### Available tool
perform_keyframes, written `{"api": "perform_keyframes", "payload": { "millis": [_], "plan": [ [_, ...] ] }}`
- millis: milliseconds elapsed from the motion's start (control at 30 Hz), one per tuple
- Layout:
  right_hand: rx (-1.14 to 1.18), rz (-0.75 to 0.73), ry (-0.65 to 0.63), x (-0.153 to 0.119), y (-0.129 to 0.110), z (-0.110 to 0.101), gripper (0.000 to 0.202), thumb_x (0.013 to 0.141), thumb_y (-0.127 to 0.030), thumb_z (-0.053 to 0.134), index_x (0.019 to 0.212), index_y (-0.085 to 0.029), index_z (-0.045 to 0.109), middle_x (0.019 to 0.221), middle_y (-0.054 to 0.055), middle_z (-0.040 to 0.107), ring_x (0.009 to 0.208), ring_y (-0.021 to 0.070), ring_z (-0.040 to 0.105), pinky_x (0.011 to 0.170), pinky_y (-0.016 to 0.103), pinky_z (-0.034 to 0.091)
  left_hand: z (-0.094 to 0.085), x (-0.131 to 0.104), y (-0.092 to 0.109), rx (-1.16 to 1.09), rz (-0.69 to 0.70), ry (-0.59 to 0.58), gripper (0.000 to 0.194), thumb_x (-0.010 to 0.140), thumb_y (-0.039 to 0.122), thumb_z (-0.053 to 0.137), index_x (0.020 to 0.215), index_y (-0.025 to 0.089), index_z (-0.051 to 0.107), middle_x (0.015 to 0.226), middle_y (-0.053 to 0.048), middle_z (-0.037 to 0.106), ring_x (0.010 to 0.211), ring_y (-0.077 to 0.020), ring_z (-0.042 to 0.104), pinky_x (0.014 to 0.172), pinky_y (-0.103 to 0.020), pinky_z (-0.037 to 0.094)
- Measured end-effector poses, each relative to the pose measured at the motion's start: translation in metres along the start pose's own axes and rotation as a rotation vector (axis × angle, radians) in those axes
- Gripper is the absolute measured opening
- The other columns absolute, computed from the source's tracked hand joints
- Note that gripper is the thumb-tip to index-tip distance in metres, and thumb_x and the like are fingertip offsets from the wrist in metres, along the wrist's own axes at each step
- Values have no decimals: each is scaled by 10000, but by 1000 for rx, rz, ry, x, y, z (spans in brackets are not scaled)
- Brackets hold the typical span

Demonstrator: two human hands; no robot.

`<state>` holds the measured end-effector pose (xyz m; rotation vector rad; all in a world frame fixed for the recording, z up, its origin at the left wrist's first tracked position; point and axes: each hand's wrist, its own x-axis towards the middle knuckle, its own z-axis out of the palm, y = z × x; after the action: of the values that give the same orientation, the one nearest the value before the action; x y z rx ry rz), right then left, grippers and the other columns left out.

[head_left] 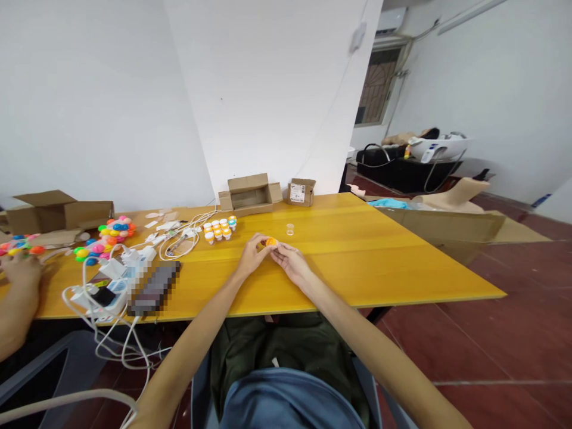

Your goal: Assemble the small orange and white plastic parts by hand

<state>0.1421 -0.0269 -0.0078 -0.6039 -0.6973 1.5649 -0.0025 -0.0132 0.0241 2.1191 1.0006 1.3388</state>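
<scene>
A small orange round piece (pixel 270 242) is held between my two hands, over the yellow table (pixel 348 268). My left hand (pixel 254 252) pinches it from the left with thumb and fingers. From the right, the fingertips of my right hand (pixel 289 260) also close on it. A small clear ring-like piece (pixel 290 229) rests on the table beyond my right hand. Several small white containers with orange or blue tops (pixel 218 229) stand grouped at the left, beyond my left hand.
Open cardboard boxes (pixel 250 195) and a smaller box (pixel 301 192) stand by the wall. White cables, a power strip (pixel 134 274), a pixelated dark object (pixel 154 289) and colourful balls (pixel 117 229) lie left. Another person's hand (pixel 22 268) is at the far left.
</scene>
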Motion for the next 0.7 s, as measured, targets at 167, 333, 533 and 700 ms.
{"api": "perform_keyframes", "payload": {
  "millis": [167, 333, 533, 700],
  "plan": [
    [19, 4, 14, 1, 1, 1, 124, 675, -148, 774, 740, -221, 698, 778, 21, 746, 780, 160, 699, 868, 333, 549, 0, 0, 0, -6, -4, -10, 164, 813, 339, 681, 911, 211, 709, 908, -47, 689, 859, -184, 610, 735, -301, 475],
    [14, 24, 15, 2, 2, 1, 90, 704, -166, 755, 743, -221, 696, 787, 22, 748, 782, 159, 697, 854, 335, 554, 0, 1, 0, -2, -11, -29, 181, 816, 342, 674, 939, 213, 709, 922, -50, 694, 857, -182, 612, 725, -297, 476],
    [1, 34, -11, 3, 2, -1, 98, 714, -173, 756, 742, -222, 677, 778, 14, 739, 765, 164, 697, 843, 358, 559, -1, 0, 3, 7, -6, -35, 197, 806, 373, 681, 916, 213, 708, 903, -44, 694, 843, -181, 609, 727, -299, 477],
    [17, 49, 14, 2, 2, 1, 118, 704, -146, 751, 711, -223, 663, 768, 8, 736, 745, 152, 687, 835, 342, 558, 0, 0, 3, 24, -4, -22, 171, 808, 345, 676, 903, 206, 703, 891, -46, 689, 840, -182, 608, 741, -305, 480]
  ]
}}
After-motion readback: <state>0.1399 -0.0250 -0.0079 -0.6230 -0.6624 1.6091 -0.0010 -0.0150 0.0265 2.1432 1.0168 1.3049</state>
